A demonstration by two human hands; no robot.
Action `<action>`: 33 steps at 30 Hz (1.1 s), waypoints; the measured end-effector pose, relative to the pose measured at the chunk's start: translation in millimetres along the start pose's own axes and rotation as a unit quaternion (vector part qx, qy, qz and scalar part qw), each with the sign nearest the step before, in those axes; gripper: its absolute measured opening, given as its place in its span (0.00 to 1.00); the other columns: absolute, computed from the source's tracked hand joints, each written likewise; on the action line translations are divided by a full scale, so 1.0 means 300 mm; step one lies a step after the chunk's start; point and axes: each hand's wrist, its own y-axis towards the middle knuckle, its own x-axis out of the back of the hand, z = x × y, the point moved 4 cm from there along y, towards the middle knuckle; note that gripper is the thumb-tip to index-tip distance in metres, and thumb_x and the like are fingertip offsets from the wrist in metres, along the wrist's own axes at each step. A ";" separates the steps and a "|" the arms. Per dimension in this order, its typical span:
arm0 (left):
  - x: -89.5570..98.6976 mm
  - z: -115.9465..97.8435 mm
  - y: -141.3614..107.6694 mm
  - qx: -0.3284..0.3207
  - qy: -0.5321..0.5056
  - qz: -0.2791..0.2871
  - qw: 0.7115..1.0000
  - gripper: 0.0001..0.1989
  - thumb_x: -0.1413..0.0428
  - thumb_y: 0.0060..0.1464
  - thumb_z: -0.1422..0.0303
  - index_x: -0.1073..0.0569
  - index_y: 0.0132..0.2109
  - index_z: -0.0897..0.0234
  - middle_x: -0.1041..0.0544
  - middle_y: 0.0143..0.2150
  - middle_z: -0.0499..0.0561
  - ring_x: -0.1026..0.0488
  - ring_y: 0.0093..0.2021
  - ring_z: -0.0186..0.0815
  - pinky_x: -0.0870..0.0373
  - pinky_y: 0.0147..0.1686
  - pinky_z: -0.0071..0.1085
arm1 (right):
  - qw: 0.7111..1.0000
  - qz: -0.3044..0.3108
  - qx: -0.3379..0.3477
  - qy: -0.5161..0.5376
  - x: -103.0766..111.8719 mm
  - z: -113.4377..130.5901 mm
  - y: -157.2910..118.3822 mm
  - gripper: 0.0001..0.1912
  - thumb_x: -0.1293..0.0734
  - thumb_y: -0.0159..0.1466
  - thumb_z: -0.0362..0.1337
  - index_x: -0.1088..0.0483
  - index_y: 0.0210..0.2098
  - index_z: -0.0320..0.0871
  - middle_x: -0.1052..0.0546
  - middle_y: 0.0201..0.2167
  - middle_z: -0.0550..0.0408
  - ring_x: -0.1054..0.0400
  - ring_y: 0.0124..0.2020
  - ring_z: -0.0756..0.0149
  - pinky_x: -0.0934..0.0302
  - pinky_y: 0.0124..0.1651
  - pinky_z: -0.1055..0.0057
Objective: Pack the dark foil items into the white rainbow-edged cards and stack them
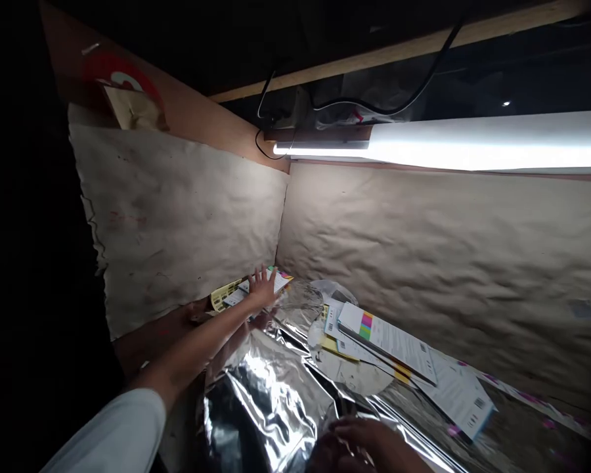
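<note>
My left hand [262,289] reaches to the back left corner, its fingers spread over white printed cards [282,281]. Beside them lies a yellow sheet with small dark labels [221,294]. Shiny silver foil [270,394] covers the surface between my arms. At the bottom edge my right hand [357,440] is in shadow near the foil's right side; what its fingers hold, if anything, is too dark to tell.
White printed boxes with coloured stripes [389,338] are piled on the right, over a round clear plastic piece [352,371]. Brown paper lines the walls [438,243]. A lit tube lamp [325,152] and black cables hang above the back wall.
</note>
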 end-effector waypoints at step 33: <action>-0.135 0.153 -0.205 -0.023 -0.094 -0.011 0.995 0.31 0.57 0.60 0.45 0.31 0.63 0.55 0.50 0.73 0.56 0.63 0.72 0.57 0.72 0.65 0.56 | 0.953 -0.228 -0.160 0.117 0.233 -0.061 0.738 0.20 0.32 0.59 0.51 0.27 0.29 0.37 0.22 0.38 0.43 0.27 0.40 0.56 0.35 0.42 0.65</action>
